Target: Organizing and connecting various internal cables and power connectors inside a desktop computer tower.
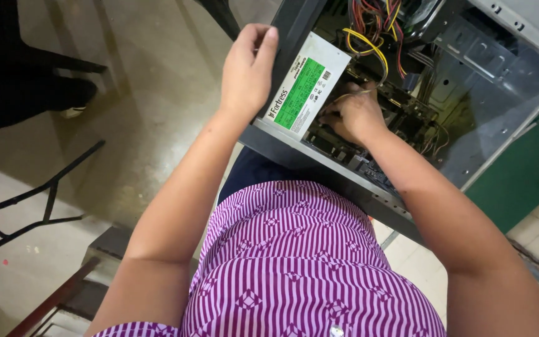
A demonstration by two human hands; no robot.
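The power supply (307, 84), a grey box with a green label, sits at upper centre inside the open computer case (500, 81). The left hand (249, 70) grips the case's edge beside it, fingers curled. The right hand (354, 113) reaches inside just right of it, fingers bunched among cables (375, 31); whether it holds anything cannot be told.

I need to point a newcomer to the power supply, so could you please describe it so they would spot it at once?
Find the open grey computer case lying at the top right. At its near-left corner, under the left hand, sits the power supply. It is the only silver box with a green label, and red and yellow wires leave it.
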